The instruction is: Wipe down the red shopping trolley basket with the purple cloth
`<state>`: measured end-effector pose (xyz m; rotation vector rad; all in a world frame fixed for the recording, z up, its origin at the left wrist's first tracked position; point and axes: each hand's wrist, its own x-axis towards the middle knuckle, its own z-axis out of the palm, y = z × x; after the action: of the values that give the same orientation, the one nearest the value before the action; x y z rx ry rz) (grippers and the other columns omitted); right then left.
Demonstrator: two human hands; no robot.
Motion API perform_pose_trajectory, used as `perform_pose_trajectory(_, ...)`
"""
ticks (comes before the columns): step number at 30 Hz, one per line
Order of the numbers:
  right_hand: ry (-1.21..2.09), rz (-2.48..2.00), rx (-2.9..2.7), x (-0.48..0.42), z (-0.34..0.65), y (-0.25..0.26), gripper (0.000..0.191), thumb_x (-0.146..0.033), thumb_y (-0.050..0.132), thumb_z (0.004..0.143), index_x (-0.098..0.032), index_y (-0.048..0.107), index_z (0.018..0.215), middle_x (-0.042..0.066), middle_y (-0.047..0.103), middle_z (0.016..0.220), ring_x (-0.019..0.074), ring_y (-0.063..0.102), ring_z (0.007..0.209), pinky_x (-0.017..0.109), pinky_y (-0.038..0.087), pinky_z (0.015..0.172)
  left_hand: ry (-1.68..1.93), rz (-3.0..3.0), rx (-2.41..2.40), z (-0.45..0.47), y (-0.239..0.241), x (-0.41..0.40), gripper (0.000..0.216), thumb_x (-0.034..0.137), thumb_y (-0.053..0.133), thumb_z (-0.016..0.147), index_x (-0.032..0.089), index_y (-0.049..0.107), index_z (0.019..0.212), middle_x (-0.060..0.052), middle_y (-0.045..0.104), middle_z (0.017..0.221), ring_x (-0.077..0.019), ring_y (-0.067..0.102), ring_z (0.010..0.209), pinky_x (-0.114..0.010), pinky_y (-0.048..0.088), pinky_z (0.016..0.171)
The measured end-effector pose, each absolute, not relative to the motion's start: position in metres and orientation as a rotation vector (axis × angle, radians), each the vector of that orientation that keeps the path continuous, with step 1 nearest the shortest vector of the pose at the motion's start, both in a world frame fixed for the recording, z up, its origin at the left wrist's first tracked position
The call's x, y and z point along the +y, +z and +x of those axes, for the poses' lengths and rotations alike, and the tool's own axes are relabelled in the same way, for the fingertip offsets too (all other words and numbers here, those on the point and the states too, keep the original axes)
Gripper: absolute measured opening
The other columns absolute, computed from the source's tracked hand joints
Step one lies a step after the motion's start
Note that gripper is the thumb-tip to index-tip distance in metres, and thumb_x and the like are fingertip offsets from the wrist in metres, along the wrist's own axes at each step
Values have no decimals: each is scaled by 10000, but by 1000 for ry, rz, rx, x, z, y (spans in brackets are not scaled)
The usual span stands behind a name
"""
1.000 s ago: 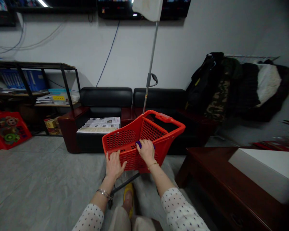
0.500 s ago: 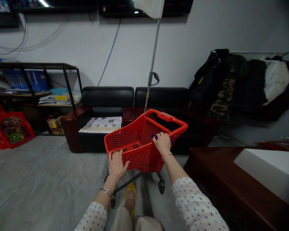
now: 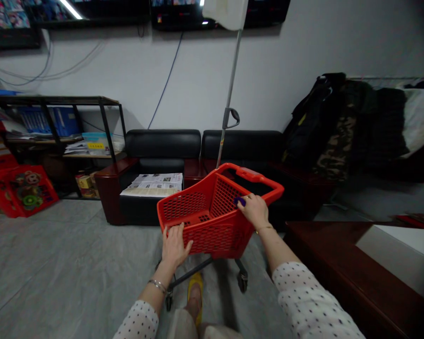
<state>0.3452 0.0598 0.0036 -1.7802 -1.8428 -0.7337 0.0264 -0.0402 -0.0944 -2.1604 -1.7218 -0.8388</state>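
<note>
A small red plastic shopping cart (image 3: 201, 207) on wheels stands on the grey floor in front of me. My left hand (image 3: 175, 245) lies flat against the near left wall of the basket, fingers spread. My right hand (image 3: 255, 210) rests on the basket's right rim, closed round a small purple thing (image 3: 239, 201) that I cannot make out. The cart's red handle (image 3: 254, 176) is on the far side. My foot in a yellow shoe (image 3: 196, 292) is under the basket.
Two black armchairs (image 3: 162, 155) with newspapers on one seat stand against the wall behind the cart. A dark wooden table (image 3: 339, 268) is close on the right. A metal shelf (image 3: 56, 127) and red boxes (image 3: 21, 188) stand left. Coats hang at the right.
My right hand has slid along the basket's rim from the near edge to the right side, still carrying the purple thing. The cart has rolled a little to the right.
</note>
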Motion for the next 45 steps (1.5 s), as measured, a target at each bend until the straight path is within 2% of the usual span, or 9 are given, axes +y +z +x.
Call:
perform_pose_trajectory(3,-727,-1818,-1808,57,334,1,302,-352,534,907,-131,738,932,115,661,917,222,533,862,331,337,811,-859,-2141,-1736,32,-95,-37,623,472,528,894,111,466,1398,-152,623,1255,-292,538,1197,-543,238,1167)
perform_pose_trajectory(12,-462,-1568,-2011,1,181,-43,278,-408,539,926,-194,718,931,72,657,909,190,543,860,315,330,800,-842,-2156,-1703,22,-93,-45,606,457,532,892,136,460,1400,-145,622,1276,-296,536,1206,-551,230,1166)
perform_pose_trajectory(16,-518,-1580,-2114,5,230,-22,263,-392,550,915,-198,727,896,67,662,892,180,547,830,312,319,758,-838,-2183,-1647,6,-94,-52,598,445,534,897,142,452,1406,-131,636,1229,-278,551,1178,-523,254,1161)
perform_pose_trajectory(22,-708,-1849,-1863,30,344,16,312,-382,537,905,-154,746,943,99,671,919,196,549,806,325,321,737,-882,-2194,-1626,10,-96,-53,585,462,520,903,157,460,1399,-128,634,1219,-282,549,1179,-536,254,1156)
perform_pose_trajectory(26,-700,-1836,-1831,20,309,0,301,-355,540,899,-132,742,895,109,664,872,203,543,793,335,329,750,-910,-2184,-1634,22,-97,-51,591,470,528,897,161,462,1396,-128,635,1223,-286,545,1185,-547,240,1160)
perform_pose_trajectory(33,-546,-1597,-2011,-12,206,-38,227,-375,581,896,-193,717,901,73,646,887,183,528,820,313,325,777,-889,-2186,-1626,9,-95,-52,564,446,525,904,158,472,1386,-127,634,1231,-280,553,1170,-526,282,1138)
perform_pose_trajectory(36,-569,-1604,-2086,-7,241,-22,231,-364,558,908,-201,720,913,71,647,892,178,537,828,304,321,756,-884,-2215,-1615,1,-92,-54,562,437,530,902,162,471,1390,-120,643,1203,-271,564,1146,-511,307,1121)
perform_pose_trajectory(41,-669,-1900,-1874,13,339,16,296,-380,541,900,-166,742,937,103,667,925,197,558,813,320,330,733,-910,-2219,-1609,6,-92,-55,553,451,521,907,178,477,1386,-110,649,1174,-271,570,1127,-518,302,1121)
perform_pose_trajectory(45,-706,-1957,-1774,15,330,13,312,-366,539,895,-134,740,949,124,664,925,212,563,825,330,340,746,-940,-2200,-1629,18,-97,-51,555,463,529,902,170,486,1372,-119,641,1215,-282,550,1174,-539,261,1144)
